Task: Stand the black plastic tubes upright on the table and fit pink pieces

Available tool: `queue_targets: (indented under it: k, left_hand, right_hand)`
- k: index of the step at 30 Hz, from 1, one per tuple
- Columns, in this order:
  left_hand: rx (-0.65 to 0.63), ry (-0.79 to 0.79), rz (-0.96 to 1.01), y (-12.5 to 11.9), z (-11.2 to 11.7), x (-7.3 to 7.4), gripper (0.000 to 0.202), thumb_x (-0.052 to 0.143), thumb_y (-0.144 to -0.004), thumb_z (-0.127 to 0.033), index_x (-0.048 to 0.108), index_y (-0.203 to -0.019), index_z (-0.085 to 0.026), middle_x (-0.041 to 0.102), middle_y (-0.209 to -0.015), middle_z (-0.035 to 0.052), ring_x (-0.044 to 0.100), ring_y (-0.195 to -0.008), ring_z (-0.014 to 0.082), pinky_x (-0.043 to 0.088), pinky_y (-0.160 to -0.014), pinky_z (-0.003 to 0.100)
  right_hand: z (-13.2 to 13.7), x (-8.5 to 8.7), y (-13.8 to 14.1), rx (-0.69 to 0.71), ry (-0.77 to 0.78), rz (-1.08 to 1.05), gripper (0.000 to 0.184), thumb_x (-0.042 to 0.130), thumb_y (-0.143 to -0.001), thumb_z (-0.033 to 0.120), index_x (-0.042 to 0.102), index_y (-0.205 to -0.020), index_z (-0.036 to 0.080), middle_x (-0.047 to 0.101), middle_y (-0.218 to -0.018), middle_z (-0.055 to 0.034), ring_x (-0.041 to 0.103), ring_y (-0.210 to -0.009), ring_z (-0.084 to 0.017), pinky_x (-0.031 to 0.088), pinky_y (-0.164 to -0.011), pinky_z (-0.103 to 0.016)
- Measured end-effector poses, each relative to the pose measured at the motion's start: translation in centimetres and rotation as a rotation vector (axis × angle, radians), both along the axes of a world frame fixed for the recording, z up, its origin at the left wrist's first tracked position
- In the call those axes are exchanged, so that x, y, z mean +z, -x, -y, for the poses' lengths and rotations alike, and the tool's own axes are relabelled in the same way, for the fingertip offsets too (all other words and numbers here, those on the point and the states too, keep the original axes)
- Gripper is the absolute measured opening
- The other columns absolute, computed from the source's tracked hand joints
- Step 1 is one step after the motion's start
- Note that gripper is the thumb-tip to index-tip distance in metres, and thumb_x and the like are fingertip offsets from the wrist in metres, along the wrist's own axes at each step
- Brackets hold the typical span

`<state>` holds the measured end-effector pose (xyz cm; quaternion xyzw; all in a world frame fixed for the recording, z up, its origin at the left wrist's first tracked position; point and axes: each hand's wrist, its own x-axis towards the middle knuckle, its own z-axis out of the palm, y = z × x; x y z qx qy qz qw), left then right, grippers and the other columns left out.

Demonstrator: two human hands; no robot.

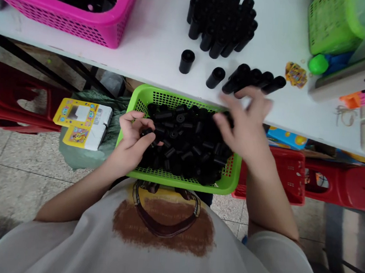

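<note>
A green basket (177, 182) full of short black plastic cylinders (182, 136) sits against the front of my body, just below the table edge. Over its left side, my left hand (134, 144) is closed with thumb and fingers round a small black cylinder, mostly hidden. My right hand (247, 123), blurred by motion, is above the basket's right rim with its fingers apart and nothing seen in them. Close to its fingertips, a row of black cylinders (255, 78) leans along the table edge. Two more, one cylinder (187, 62) and another (215, 78), stand upright to the left.
On the white table (161, 30) stands a dense group of upright black cylinders (220, 21). A pink basket (115, 27) of black parts is at far left, a green basket (331, 26) and a grey device (349, 71) at right. Red stools (356, 185) flank the floor.
</note>
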<state>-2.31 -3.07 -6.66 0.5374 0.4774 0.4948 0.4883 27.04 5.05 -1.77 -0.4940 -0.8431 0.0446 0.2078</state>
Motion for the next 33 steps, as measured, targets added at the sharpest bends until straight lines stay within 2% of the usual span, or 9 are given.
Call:
queue_targets:
  k: [2,4,9,14,20,23,25,30,33]
  left_hand:
    - [0.002,-0.047,-0.038,0.0,-0.1,0.2,0.045,0.067,-0.096,-0.035,0.031,-0.123,-0.034,0.053,-0.115,0.0031,0.061,-0.1,0.0179,0.063,-0.068,0.029]
    - [-0.008,-0.097,-0.097,0.1,-0.3,0.5,0.048,0.071,-0.094,-0.035,0.033,-0.123,-0.033,0.053,-0.115,0.004,0.061,-0.103,0.0187,0.062,-0.069,0.028]
    - [0.002,-0.197,-0.236,0.3,-0.8,1.1,0.05,0.076,-0.092,-0.035,0.041,-0.127,-0.03,0.057,-0.109,0.0034,0.064,-0.101,0.0183,0.06,-0.082,0.032]
    - [0.004,-0.219,-0.282,1.0,-1.0,1.4,0.051,0.079,-0.091,-0.034,0.044,-0.128,-0.03,0.062,-0.11,0.0027,0.067,-0.104,0.0197,0.058,-0.091,0.037]
    - [-0.042,-0.187,-0.295,1.6,-1.0,1.7,0.049,0.079,-0.09,-0.036,0.05,-0.128,-0.028,0.065,-0.108,0.0032,0.07,-0.105,0.0209,0.059,-0.095,0.04]
    - [-0.057,-0.177,-0.283,1.6,-0.9,1.8,0.048,0.078,-0.09,-0.033,0.05,-0.129,-0.027,0.066,-0.108,0.0037,0.07,-0.107,0.0213,0.059,-0.094,0.039]
    - [-0.068,-0.161,-0.274,1.5,-0.8,1.7,0.048,0.077,-0.09,-0.031,0.05,-0.129,-0.026,0.067,-0.108,0.0039,0.07,-0.107,0.021,0.06,-0.093,0.037]
    - [-0.111,-0.127,-0.197,1.1,-0.5,1.7,0.049,0.078,-0.089,-0.023,0.052,-0.13,-0.024,0.072,-0.109,0.0026,0.072,-0.107,0.0174,0.057,-0.097,0.032]
    - [-0.137,-0.092,-0.137,0.8,-0.4,1.8,0.05,0.084,-0.086,-0.023,0.054,-0.127,-0.024,0.075,-0.109,0.0025,0.073,-0.108,0.0167,0.057,-0.099,0.03]
  right_hand:
    - [2.1,0.2,0.8,0.386,0.262,0.075,0.037,0.078,-0.095,0.042,0.075,-0.131,0.03,0.075,-0.119,-0.0098,0.07,-0.111,-0.032,0.055,-0.097,-0.05]
    - [3.9,0.0,1.5,0.567,0.503,0.201,0.037,0.086,-0.088,0.039,0.078,-0.123,0.029,0.079,-0.109,-0.0068,0.074,-0.097,-0.029,0.059,-0.083,-0.042]
    - [5.6,-0.2,1.4,0.405,0.674,0.283,0.034,0.08,-0.088,0.016,0.076,-0.12,0.026,0.079,-0.106,-0.0051,0.077,-0.087,-0.023,0.056,-0.07,-0.031]
    - [5.1,1.3,0.8,0.114,0.452,-0.198,0.03,0.074,-0.092,0.025,0.068,-0.122,0.025,0.077,-0.102,-0.0022,0.071,-0.079,-0.018,0.057,-0.071,-0.03]
    - [5.1,0.4,2.3,0.223,0.54,-0.452,0.024,0.059,-0.097,0.023,0.079,-0.11,0.026,0.073,-0.107,-0.0038,0.07,-0.086,-0.016,0.058,-0.078,-0.032]
    - [5.5,-0.8,3.5,0.205,0.606,-0.54,0.029,0.049,-0.088,0.01,0.074,-0.08,0.023,0.068,-0.094,-0.0033,0.069,-0.084,-0.016,0.057,-0.078,-0.032]
    - [5.8,-1.3,4.5,0.212,0.565,-0.445,0.023,0.053,-0.084,0.01,0.068,-0.072,0.021,0.067,-0.092,-0.0039,0.067,-0.081,-0.017,0.055,-0.076,-0.032]
    - [6.4,-1.7,7.0,0.308,0.459,0.259,0.036,0.06,-0.1,0.022,0.074,-0.133,0.027,0.074,-0.103,-0.0072,0.068,-0.078,-0.02,0.041,-0.058,-0.03]
    - [6.3,-2.1,7.7,0.416,0.403,0.472,0.038,0.055,-0.104,0.016,0.074,-0.135,0.03,0.074,-0.115,-0.0091,0.07,-0.084,-0.019,0.038,-0.057,-0.029]
